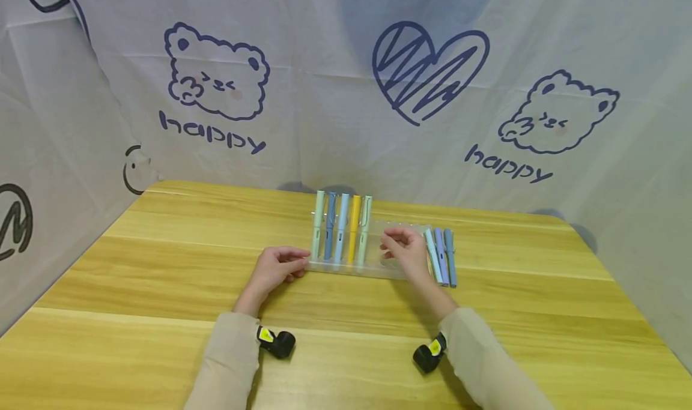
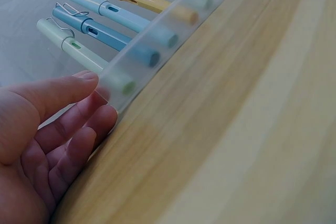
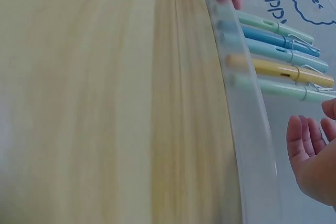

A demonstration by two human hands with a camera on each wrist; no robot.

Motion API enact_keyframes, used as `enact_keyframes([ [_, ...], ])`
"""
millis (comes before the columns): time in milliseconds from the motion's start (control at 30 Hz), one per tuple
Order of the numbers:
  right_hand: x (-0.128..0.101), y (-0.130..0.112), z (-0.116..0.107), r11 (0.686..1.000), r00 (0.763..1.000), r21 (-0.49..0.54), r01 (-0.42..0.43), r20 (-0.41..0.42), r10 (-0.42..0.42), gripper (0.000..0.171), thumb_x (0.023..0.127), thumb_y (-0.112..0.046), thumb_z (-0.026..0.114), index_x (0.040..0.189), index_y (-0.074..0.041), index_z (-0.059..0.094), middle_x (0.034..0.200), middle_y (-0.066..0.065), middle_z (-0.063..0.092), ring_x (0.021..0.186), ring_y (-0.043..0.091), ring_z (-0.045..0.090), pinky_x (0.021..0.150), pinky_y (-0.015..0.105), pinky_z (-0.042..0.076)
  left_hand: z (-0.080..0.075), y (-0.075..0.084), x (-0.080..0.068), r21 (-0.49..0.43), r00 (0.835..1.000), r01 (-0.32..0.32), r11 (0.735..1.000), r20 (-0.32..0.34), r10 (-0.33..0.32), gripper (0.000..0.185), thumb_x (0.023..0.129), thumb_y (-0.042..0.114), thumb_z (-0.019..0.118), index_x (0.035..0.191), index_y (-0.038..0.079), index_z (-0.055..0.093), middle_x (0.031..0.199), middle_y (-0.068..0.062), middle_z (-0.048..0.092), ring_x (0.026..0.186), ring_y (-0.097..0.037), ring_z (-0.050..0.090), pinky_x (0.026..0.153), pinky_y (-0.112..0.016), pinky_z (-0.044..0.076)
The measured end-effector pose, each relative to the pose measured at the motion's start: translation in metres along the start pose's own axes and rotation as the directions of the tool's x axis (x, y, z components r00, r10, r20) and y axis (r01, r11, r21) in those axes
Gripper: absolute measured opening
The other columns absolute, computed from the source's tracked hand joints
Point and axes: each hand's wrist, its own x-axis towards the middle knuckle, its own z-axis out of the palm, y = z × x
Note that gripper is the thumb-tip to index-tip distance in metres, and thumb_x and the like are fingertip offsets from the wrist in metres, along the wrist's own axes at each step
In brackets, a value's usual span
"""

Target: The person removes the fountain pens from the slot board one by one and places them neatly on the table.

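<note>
A clear plastic pen stand (image 1: pixel 386 271) holds several upright capped pens in its left half: a pale green pen (image 1: pixel 319 218), a dark blue pen (image 1: pixel 330 221), a light blue pen (image 1: pixel 343 221), a yellow pen (image 1: pixel 354 224) and another pale green pen (image 1: pixel 366 218). At the stand's left end, my left hand (image 1: pixel 276 269) pinches the corner between thumb and fingers, as the left wrist view shows. My right hand (image 1: pixel 406 251) hovers over the stand's right half, its fingers loosely bent and nothing between them.
Beside the stand's right end lie several more pens, including a light blue pen (image 1: pixel 434 257), a purple pen (image 1: pixel 441 257) and a blue pen (image 1: pixel 450 260). Behind the wooden table (image 1: pixel 346 350) hangs a white printed cloth (image 1: pixel 324 98).
</note>
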Motion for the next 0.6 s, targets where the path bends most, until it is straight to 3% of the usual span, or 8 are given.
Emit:
enact_keyframes([
  [33,0.002,0.005,0.0,1.0,1.0,0.014,0.021,0.006,-0.021,0.017,0.079,-0.008,0.067,0.089,0.004,0.061,0.075,0.009,0.061,0.063,0.015,0.06,0.05,0.027,0.05,0.0,0.0,0.0,-0.001,1.0,0.0,1.0,0.0,0.0,0.023,0.082,0.005,0.063,0.101,-0.007,0.063,0.075,-0.006,0.065,0.06,-0.011,0.058,0.051,-0.022,0.045],
  [133,-0.004,-0.011,0.012,1.0,1.0,0.014,0.019,-0.004,-0.019,0.021,0.079,-0.006,0.067,0.09,0.01,0.058,0.076,0.012,0.061,0.063,0.014,0.059,0.051,0.028,0.051,0.0,0.0,0.0,-0.001,1.0,0.002,1.0,-0.001,-0.002,0.023,0.082,0.006,0.063,0.101,-0.007,0.063,0.075,-0.006,0.065,0.06,-0.011,0.058,0.051,-0.022,0.045],
  [300,-0.011,-0.037,0.028,0.994,0.995,-0.056,-0.098,-0.033,0.096,0.022,0.082,0.006,0.058,0.099,0.018,0.051,0.082,0.018,0.058,0.067,0.011,0.057,0.058,0.027,0.051,0.0,-0.001,0.0,-0.001,1.0,0.003,1.0,-0.004,-0.003,0.023,0.082,0.006,0.064,0.101,-0.006,0.063,0.075,-0.006,0.065,0.06,-0.012,0.058,0.051,-0.022,0.045],
  [433,-0.011,-0.039,0.034,0.988,0.988,-0.04,-0.15,-0.03,0.149,0.025,0.083,0.008,0.056,0.105,0.018,0.049,0.084,0.012,0.057,0.07,0.011,0.058,0.061,0.027,0.051,0.0,-0.001,0.001,-0.001,1.0,-0.001,1.0,-0.003,0.001,0.023,0.082,0.006,0.064,0.101,-0.006,0.064,0.075,-0.007,0.065,0.06,-0.012,0.058,0.051,-0.022,0.046],
  [600,-0.009,-0.037,0.04,0.988,0.988,-0.044,-0.151,-0.02,0.15,0.026,0.082,0.009,0.056,0.106,0.017,0.049,0.084,0.007,0.058,0.07,0.007,0.057,0.062,0.027,0.051,0.0,0.001,0.0,-0.006,1.0,-0.001,1.0,-0.003,0.001,0.023,0.082,0.005,0.063,0.101,-0.007,0.063,0.077,-0.008,0.065,0.06,-0.012,0.058,0.051,-0.023,0.046],
])
